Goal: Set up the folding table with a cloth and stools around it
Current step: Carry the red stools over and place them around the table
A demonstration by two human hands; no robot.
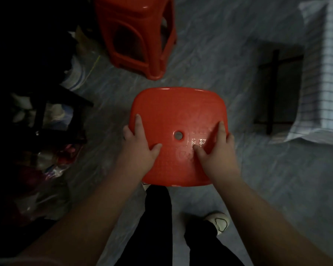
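A red plastic stool is right in front of me, seen from above, its square seat with a small centre hole. My left hand grips the seat's left edge, thumb on top. My right hand grips the right edge the same way. A second red stool stands on the floor farther off at top centre-left. The folding table stands at the right, its dark legs showing under a white checked cloth that hangs over it.
Dark clutter, plastic bags and a black frame fill the left side. The floor is grey and marbled. My legs in black trousers and a white slipper are below the stool.
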